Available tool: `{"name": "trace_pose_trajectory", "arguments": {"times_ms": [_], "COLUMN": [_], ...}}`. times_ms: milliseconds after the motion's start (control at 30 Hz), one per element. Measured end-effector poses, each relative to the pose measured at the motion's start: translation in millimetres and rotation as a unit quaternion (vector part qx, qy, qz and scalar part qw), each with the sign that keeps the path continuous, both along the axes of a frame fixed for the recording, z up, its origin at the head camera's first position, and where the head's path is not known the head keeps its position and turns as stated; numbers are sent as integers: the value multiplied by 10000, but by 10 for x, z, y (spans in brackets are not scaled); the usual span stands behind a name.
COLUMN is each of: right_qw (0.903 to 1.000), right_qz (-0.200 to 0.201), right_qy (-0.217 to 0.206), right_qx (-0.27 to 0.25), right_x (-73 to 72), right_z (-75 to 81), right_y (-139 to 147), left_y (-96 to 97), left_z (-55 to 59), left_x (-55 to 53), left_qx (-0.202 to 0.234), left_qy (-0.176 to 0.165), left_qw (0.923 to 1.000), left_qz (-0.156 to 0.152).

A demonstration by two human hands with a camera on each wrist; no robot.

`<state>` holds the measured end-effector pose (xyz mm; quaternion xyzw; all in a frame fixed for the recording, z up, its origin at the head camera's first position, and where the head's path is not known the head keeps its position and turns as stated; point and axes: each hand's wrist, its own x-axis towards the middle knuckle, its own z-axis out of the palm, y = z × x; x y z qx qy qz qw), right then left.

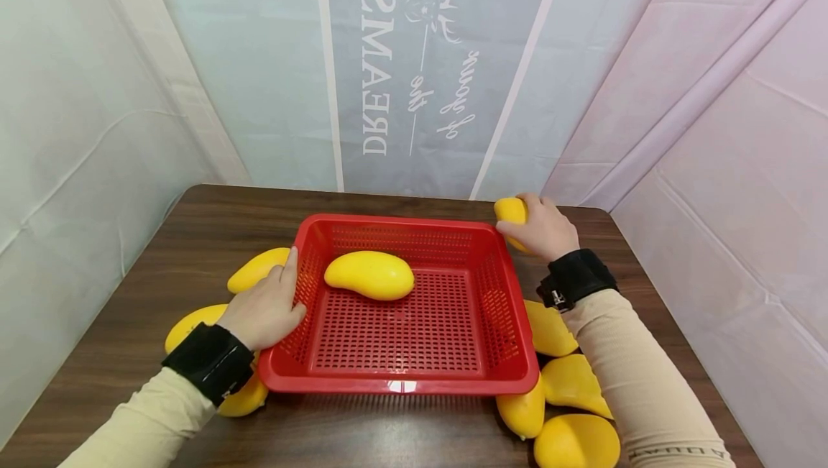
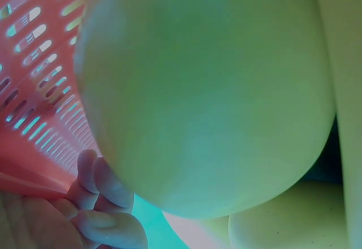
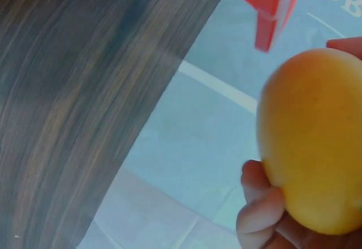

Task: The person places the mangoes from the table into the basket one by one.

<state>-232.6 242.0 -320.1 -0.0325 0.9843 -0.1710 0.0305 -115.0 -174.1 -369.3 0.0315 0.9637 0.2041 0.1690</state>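
A red perforated plastic basket (image 1: pixel 401 385) stands on the table with one yellow mango (image 1: pixel 369 276) lying inside, near the back left. At the basket's left wall, my left hand (image 1: pixel 264 308) grips the rim, thumb over the edge, index finger pointing away along it. The left wrist view shows its bent fingers (image 2: pixel 113 187) under the rim, beside a close-up mango (image 2: pixel 203 90). Past the basket's back right corner, my right hand (image 1: pixel 546 229) holds another mango (image 3: pixel 314 141) between thumb and fingers. It hangs above the table's far edge in the right wrist view.
Several mangoes lie left of the basket, such as a mango (image 1: pixel 255 272) by the left hand. More are on the right, including a mango (image 1: pixel 576 443) near the front. The dark wooden table (image 1: pixel 362 425) meets a printed curtain (image 1: pixel 433 94) behind.
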Motion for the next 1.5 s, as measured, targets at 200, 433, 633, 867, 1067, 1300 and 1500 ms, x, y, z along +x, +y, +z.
{"name": "trace_pose_trajectory", "arguments": {"times_ms": [200,433,633,867,1067,1300,1500], "right_qw": [9996,9976,9940,9912,9904,9908,9916], "right_qz": [73,362,574,756,859,960,976], "right_qy": [86,181,269,209,178,104,-94], "right_qx": [-241,-563,-886,-1063,-1066,-952,-845], "right_x": [21,64,110,195,222,255,255], "right_z": [66,129,134,84,-21,-170,-299], "right_y": [-110,-288,-462,-652,-774,-902,-952], "left_y": [-2,0,0,1,7,8,12], "left_z": [4,6,3,3,12,17,14], "left_x": [0,4,5,5,12,24,21], "left_qx": [35,67,104,75,68,79,14], "left_qy": [-3,-18,-7,-7,-6,18,75], "left_qw": [10000,10000,9999,10000,10000,10000,10000], "left_qz": [1,14,14,31,32,39,3]}}
